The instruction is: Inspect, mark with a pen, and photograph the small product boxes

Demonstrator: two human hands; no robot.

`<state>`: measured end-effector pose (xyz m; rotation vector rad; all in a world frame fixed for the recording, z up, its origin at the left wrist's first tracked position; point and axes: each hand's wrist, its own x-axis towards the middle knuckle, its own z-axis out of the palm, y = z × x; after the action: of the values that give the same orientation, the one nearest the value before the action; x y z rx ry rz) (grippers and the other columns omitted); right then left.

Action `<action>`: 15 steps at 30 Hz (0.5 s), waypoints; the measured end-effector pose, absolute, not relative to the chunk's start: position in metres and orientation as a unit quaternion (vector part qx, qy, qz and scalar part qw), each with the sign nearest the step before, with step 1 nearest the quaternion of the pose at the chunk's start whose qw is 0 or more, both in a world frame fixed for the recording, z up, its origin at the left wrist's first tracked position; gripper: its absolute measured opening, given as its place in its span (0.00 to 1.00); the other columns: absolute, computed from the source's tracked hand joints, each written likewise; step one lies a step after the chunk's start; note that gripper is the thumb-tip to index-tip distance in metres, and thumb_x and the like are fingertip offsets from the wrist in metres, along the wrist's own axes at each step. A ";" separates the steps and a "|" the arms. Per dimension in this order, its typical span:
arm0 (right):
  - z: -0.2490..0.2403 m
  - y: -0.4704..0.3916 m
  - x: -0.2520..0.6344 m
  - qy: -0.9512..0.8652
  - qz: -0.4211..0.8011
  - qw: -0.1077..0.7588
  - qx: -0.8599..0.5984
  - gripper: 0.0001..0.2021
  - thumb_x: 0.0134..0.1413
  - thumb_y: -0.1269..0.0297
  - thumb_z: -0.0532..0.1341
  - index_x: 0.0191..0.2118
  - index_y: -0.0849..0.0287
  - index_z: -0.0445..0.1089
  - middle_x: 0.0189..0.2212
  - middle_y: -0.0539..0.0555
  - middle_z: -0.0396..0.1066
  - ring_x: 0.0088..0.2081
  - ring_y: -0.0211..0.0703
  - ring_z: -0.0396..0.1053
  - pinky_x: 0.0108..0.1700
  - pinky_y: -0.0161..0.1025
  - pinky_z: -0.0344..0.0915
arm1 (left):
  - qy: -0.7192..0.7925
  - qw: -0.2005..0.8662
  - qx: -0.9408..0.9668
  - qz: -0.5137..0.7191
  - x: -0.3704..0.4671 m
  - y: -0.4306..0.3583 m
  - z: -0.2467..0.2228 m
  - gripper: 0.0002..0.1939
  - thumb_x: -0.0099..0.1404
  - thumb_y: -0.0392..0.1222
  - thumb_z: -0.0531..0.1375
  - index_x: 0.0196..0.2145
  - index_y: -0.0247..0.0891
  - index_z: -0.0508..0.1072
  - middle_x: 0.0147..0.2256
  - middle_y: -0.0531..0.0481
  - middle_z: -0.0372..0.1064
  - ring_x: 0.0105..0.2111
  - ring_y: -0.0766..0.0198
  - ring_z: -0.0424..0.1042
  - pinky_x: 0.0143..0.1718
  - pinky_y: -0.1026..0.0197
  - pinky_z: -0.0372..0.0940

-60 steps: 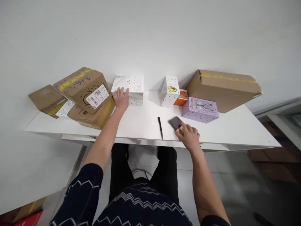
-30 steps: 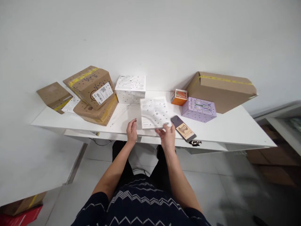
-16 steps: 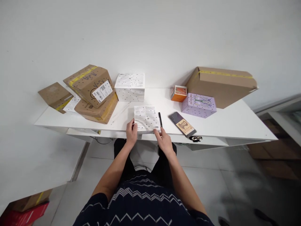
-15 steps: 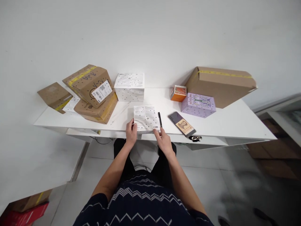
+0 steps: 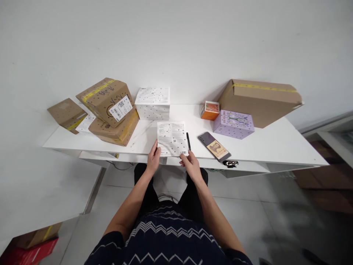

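A small white box [image 5: 171,138], printed with dark marks, a QR code and a barcode, is between my two hands at the table's front edge. My left hand [image 5: 153,157] is closed on its left edge, thumb on the near side. My right hand [image 5: 191,165] pinches the near right corner beside the barcode; some of its fingers are hidden. A black pen [image 5: 188,140] lies just right of the box, its near end by my right hand. Further right lies a phone [image 5: 214,146] with a picture on it.
Cardboard boxes [image 5: 114,134] are stacked at the left, beside a larger white box [image 5: 152,103]. On the right stand an orange box [image 5: 210,110], a purple box [image 5: 234,124] and a long cardboard box [image 5: 264,103]. A shiny metal-and-black item [image 5: 230,163] sits at the front edge.
The white box has tilted so its printed face turns more toward me and its near side no longer shows. My right fingers have shifted slightly at its corner.
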<state>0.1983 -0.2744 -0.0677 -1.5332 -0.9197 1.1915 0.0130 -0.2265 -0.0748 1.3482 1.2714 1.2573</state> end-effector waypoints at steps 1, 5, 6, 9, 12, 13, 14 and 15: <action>-0.069 -0.273 0.197 -0.378 0.489 0.488 -0.617 0.31 0.51 0.43 0.62 0.55 0.60 0.66 0.35 0.52 0.70 0.32 0.43 0.72 0.34 0.39 0.69 | 0.496 0.436 0.549 0.512 0.011 -0.226 -0.076 0.30 0.68 0.59 0.56 0.63 0.43 0.65 0.64 0.47 0.62 0.67 0.54 0.56 0.67 0.53 0.54; -0.076 -0.263 0.195 -0.424 0.413 0.494 -0.636 0.30 0.48 0.46 0.62 0.53 0.60 0.69 0.31 0.50 0.67 0.28 0.40 0.66 0.33 0.39 0.66 | 0.472 0.404 0.568 0.539 0.004 -0.220 -0.084 0.32 0.66 0.60 0.59 0.62 0.41 0.66 0.63 0.44 0.63 0.65 0.53 0.60 0.66 0.52 0.56; -0.078 -0.260 0.195 -0.439 0.387 0.488 -0.648 0.29 0.48 0.47 0.62 0.53 0.61 0.70 0.28 0.49 0.66 0.27 0.40 0.64 0.33 0.39 0.65 | 0.478 0.393 0.565 0.545 0.003 -0.218 -0.087 0.33 0.65 0.60 0.59 0.61 0.41 0.68 0.62 0.43 0.64 0.64 0.53 0.61 0.66 0.52 0.57; -0.082 -0.255 0.194 -0.461 0.349 0.473 -0.665 0.29 0.50 0.49 0.60 0.54 0.62 0.70 0.21 0.45 0.62 0.25 0.41 0.62 0.35 0.39 0.63 | 0.508 0.371 0.544 0.556 0.002 -0.216 -0.099 0.32 0.63 0.63 0.60 0.57 0.40 0.72 0.58 0.42 0.70 0.60 0.52 0.68 0.63 0.50 0.61; -0.082 -0.255 0.194 -0.459 0.347 0.471 -0.669 0.29 0.51 0.48 0.58 0.53 0.62 0.70 0.20 0.45 0.62 0.25 0.42 0.63 0.34 0.39 0.63 | 0.528 0.358 0.525 0.564 0.005 -0.221 -0.105 0.29 0.63 0.62 0.60 0.53 0.39 0.75 0.53 0.42 0.74 0.55 0.53 0.72 0.59 0.48 0.65; -0.082 -0.256 0.193 -0.460 0.347 0.469 -0.669 0.29 0.51 0.47 0.58 0.53 0.62 0.70 0.20 0.45 0.63 0.26 0.42 0.63 0.34 0.39 0.63 | 0.531 0.353 0.519 0.569 0.006 -0.223 -0.105 0.28 0.63 0.61 0.60 0.52 0.38 0.76 0.52 0.41 0.75 0.53 0.53 0.74 0.58 0.48 0.67; -0.083 -0.257 0.194 -0.461 0.347 0.467 -0.670 0.29 0.51 0.47 0.58 0.53 0.62 0.70 0.21 0.46 0.63 0.26 0.42 0.63 0.34 0.39 0.63 | 0.533 0.349 0.514 0.574 0.007 -0.225 -0.103 0.27 0.63 0.59 0.60 0.50 0.37 0.76 0.50 0.41 0.76 0.51 0.53 0.75 0.57 0.49 0.68; -0.084 -0.258 0.194 -0.462 0.349 0.464 -0.670 0.29 0.51 0.46 0.57 0.53 0.62 0.70 0.22 0.47 0.64 0.26 0.42 0.63 0.34 0.39 0.63 | 0.534 0.344 0.511 0.580 0.008 -0.226 -0.100 0.25 0.63 0.58 0.60 0.49 0.37 0.76 0.49 0.41 0.77 0.50 0.54 0.76 0.55 0.49 0.69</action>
<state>0.1937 -0.2576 -0.0835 -1.6467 -1.1365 0.8577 0.0084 -0.2264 -0.1003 1.3264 1.3865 1.5062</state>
